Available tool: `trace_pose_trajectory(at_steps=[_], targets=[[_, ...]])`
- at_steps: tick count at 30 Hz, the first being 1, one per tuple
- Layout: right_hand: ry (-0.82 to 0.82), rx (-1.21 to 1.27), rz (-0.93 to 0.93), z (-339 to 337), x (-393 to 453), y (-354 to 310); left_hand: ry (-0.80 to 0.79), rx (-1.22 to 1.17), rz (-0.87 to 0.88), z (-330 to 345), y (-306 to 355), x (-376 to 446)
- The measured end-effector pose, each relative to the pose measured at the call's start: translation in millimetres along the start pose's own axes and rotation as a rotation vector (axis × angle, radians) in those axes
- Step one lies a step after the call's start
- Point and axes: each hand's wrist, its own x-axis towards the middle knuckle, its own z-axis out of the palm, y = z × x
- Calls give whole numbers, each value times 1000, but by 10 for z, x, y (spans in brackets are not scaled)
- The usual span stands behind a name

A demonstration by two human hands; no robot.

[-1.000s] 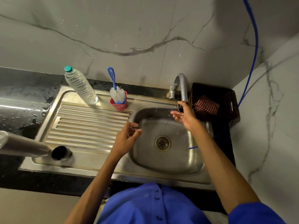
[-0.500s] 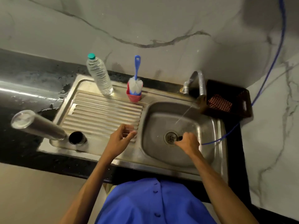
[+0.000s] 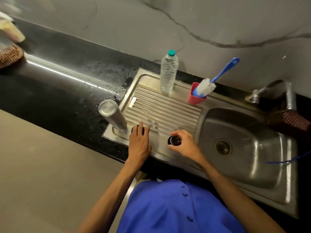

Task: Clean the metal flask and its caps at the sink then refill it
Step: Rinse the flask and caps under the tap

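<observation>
Both hands moved onto the drainboard: right hand grips one black cap, flat left hand covers another.

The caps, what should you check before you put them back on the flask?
1. Flask standing on the drainboard, seemingly mouth down: ok.
2. Right hand grips one black cap: ok.
3. Left hand lies with straight fingers over the other cap, no grip yet: not ok.
4. Caps rinsed clean: cannot tell.
5. Tap turned off: no stream is visible, but cannot tell for sure.
6. Water bottle upright, capped and near for refilling: ok.
</observation>
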Motion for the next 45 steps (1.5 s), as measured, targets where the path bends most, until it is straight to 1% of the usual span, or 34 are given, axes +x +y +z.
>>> trace_pose_trajectory(at_steps=[1,3,4,6,9,11,13,15,16,17,18,20,21,22,24,26,27,28,29,30,31,34,35,36,39,40,41,42,43,44,45], targets=[[13,-77,-76,158,34,-40,-33,34,13,9,-36,65],[-30,-260,-161,439,97,-36,-116,89,32,31,-66,182],[-54,-344,-162,537,119,-20,-160,111,32,34,-78,235],[-57,-420,-134,620,131,-7,-232,144,30,24,-96,317],[-33,-498,-66,589,94,-96,-210,158,15,-12,-143,414],[34,-469,-16,508,54,-182,-222,170,-28,-98,-169,477],[142,-338,9,382,3,-212,-266,184,-45,-210,-171,507],[217,-195,5,240,-73,-214,-218,73,-32,-346,-126,517],[233,-115,3,170,-112,-222,-179,-49,-38,-458,-49,511],[225,-18,6,105,-150,-257,-149,-228,-60,-560,45,506],[190,105,19,26,-188,-307,-157,-433,-91,-667,194,504],[130,428,16,-153,-265,-400,-298,-777,-134,-822,557,519],[158,596,-2,-242,-298,-417,-370,-873,-128,-839,740,533],[214,742,7,-320,-320,-432,-406,-916,-111,-855,898,541],[293,1003,122,-536,-384,-371,-384,-939,-114,-837,1253,539],[337,1218,320,-770,-393,-135,-318,-1000,-142,-798,1595,509],[350,1304,458,-890,-359,40,-301,-1017,-132,-769,1721,493],[367,1398,601,-1047,-322,286,-298,-1018,-105,-748,1889,472],[405,1482,706,-1201,-289,531,-312,-1029,-84,-684,2017,460],[451,1539,765,-1359,-252,799,-335,-1047,-69,-622,2135,445],[517,1585,788,-1527,-221,1036,-360,-1070,-67,-560,2240,440],[690,1764,685,-2007,-155,1465,-390,-1110,-88,-441,2494,444],[713,1730,662,-2165,-112,1532,-383,-1111,-98,-412,2573,447],[705,1570,641,-2309,-61,1592,-377,-1115,-114,-387,2646,448],[530,663,699,-2599,1,1608,-390,-1117,-146,-323,2811,456],[485,564,718,-2657,28,1633,-403,-1097,-148,-310,2858,464],[488,521,679,-2716,63,1688,-411,-1079,-145,-296,2895,475],[520,619,639,-2755,95,1735,-413,-1070,-146,-278,2909,484],[534,763,647,-2788,105,1742,-409,-1075,-150,-263,2918,489],[518,928,669,-2816,97,1736,-400,-1081,-159,-250,2945,490],[475,993,678,-2834,105,1737,-386,-1087,-170,-236,2962,490]])
